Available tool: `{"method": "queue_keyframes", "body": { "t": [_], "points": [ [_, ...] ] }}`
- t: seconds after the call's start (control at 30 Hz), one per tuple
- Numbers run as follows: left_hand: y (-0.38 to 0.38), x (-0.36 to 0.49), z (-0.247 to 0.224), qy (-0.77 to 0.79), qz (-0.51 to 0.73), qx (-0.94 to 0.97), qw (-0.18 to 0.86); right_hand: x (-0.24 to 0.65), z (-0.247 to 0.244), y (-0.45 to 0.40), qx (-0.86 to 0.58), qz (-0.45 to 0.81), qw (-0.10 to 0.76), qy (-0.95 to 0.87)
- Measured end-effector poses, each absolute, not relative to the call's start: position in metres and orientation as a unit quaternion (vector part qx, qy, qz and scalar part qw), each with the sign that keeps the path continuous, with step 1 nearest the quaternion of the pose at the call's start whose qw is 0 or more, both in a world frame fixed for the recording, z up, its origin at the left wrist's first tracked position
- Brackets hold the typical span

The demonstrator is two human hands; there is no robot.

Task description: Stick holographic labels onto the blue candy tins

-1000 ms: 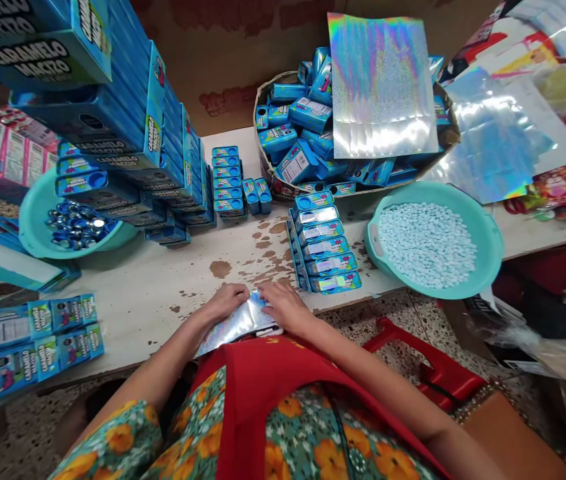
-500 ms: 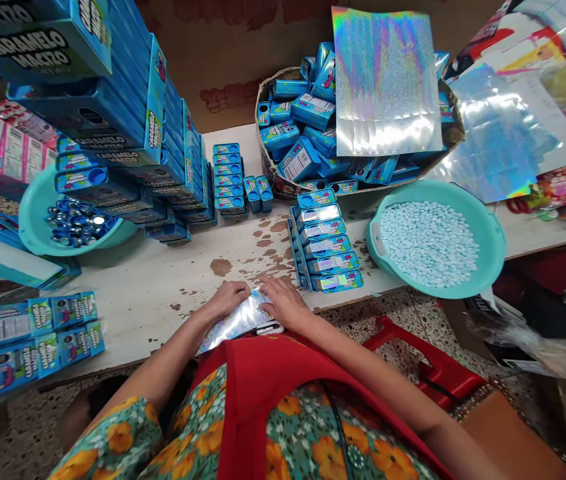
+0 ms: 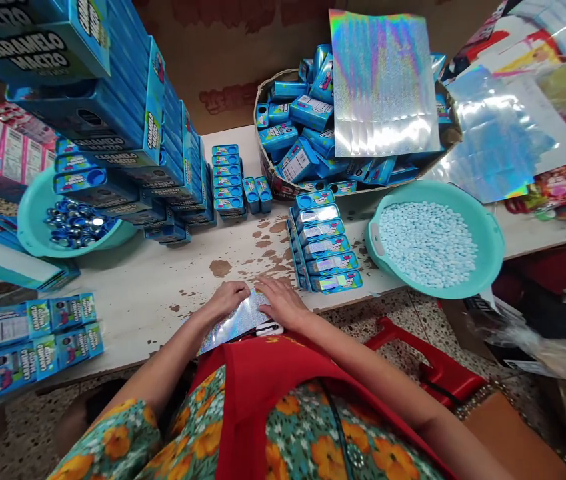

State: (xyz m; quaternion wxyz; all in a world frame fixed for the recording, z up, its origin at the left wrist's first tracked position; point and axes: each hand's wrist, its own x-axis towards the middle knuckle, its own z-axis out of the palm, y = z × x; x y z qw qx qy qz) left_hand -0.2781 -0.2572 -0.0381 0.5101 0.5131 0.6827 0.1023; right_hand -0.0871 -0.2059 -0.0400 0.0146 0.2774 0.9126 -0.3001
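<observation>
A shiny holographic sheet [image 3: 235,325] lies at the table's front edge, close to the red apron. My left hand [image 3: 229,299], its fingers curled closed, is on the sheet's upper left edge and pinches it. Across the sheet's right side rests my right hand [image 3: 281,303], fingers stretched out and lying fairly flat. A small white object [image 3: 269,328] sits at the sheet's lower right, near the right wrist; what it is I cannot tell.
Blue tins [image 3: 330,247] stand in a row right of my hands. Beyond are a teal basin of pale candies [image 3: 495,233], a box of tins [image 3: 270,167] under a holographic sheet [image 3: 385,83], and tall blue stacks [image 3: 133,133]. Another basin [image 3: 30,220] stands left.
Both hands stay nearly in place on the sheet. The sheet's glare has dimmed, and the right hand's fingers have shifted very slightly to the left.
</observation>
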Motion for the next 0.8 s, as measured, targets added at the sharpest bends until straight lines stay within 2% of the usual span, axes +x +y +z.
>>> {"method": "queue_keyframes", "body": {
  "t": [0.4, 0.8],
  "points": [
    [-0.255, -0.275, -0.037, 0.695, 0.099, 0.493, 0.514, -0.084, -0.063, -0.211, 0.242, -0.254, 0.013, 0.936],
    [-0.256, -0.279, -0.047, 0.693, 0.092, 0.513, 0.499, -0.085, -0.04, -0.207, 0.269, -0.283, -0.033, 0.92]
  ]
}}
